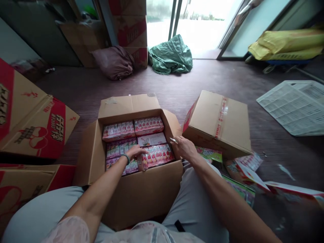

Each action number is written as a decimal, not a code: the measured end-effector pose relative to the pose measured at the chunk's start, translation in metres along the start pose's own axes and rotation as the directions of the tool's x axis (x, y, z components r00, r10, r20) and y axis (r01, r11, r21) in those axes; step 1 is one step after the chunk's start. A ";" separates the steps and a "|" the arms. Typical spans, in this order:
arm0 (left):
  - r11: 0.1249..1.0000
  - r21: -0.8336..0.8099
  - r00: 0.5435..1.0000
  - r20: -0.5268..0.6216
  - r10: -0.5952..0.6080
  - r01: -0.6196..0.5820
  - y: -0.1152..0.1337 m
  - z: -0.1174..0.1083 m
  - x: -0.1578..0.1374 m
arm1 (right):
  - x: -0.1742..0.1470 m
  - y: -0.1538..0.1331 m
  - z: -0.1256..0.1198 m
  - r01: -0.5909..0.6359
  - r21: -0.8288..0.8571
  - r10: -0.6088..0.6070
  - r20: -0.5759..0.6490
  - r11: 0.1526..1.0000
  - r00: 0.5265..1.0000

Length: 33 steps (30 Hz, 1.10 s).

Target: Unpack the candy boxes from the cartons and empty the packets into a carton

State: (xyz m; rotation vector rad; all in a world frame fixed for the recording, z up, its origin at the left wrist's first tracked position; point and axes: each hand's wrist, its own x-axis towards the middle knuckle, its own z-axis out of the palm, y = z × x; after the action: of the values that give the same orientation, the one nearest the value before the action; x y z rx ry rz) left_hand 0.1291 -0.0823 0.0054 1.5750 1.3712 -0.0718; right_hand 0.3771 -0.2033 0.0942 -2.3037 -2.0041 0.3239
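Observation:
An open cardboard carton (141,195) stands between my knees, its flaps folded outward. Inside lie several display packs of small pink and purple packets, among them a pink pack (158,156) at the near right. My left hand (135,153), with a bracelet at the wrist, reaches over this pack's left edge, fingers stretched out. At the carton's right side my right hand (185,147) is closed, pinching a small, thin white thing (173,140) whose kind I cannot make out. Behind the pink pack lies a mostly white box (152,139).
A taped carton (227,114) sits to the right, near colourful flattened packaging (243,190). Printed cartons (48,131) crowd the left. Farther off are a green sack (172,55), a dark sack (115,62), a white plastic crate (295,106) and yellow sacks (286,44) by the doorway.

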 end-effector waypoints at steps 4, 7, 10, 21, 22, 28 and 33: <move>0.998 -0.009 0.974 -0.218 0.057 -0.061 0.008 -0.019 -0.044 | -0.001 -0.004 -0.002 -0.040 0.072 0.045 -0.077 0.997 0.996; 0.957 0.047 0.862 -0.423 0.279 -0.287 -0.007 -0.040 -0.096 | -0.009 -0.010 -0.007 -0.058 0.231 0.094 -0.146 0.971 0.985; 0.864 0.154 0.719 -0.496 0.487 -0.478 -0.040 -0.039 -0.149 | -0.024 -0.029 -0.014 0.017 0.348 0.074 -0.246 0.937 0.967; 0.756 0.219 0.586 -0.512 0.627 -0.617 -0.095 0.018 -0.184 | -0.069 -0.181 -0.041 0.645 -0.175 -0.583 0.302 0.744 0.755; 0.751 0.226 0.579 -0.514 0.632 -0.620 -0.096 0.018 -0.183 | -0.069 -0.191 -0.038 0.674 -0.177 -0.605 0.320 0.717 0.729; 0.739 0.232 0.554 -0.532 0.640 -0.632 -0.100 0.021 -0.183 | -0.071 -0.219 -0.019 0.731 -0.264 -0.631 0.377 0.629 0.679; 0.736 0.196 0.555 -0.541 0.632 -0.648 -0.095 0.019 -0.187 | -0.059 -0.184 -0.039 0.629 -0.393 -0.472 0.427 0.671 0.771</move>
State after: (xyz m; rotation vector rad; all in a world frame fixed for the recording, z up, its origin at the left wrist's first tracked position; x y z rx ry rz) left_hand -0.0007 -0.2423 0.0508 2.0881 1.1071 0.9595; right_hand 0.1984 -0.2311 0.1738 -1.7499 -3.1561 0.0727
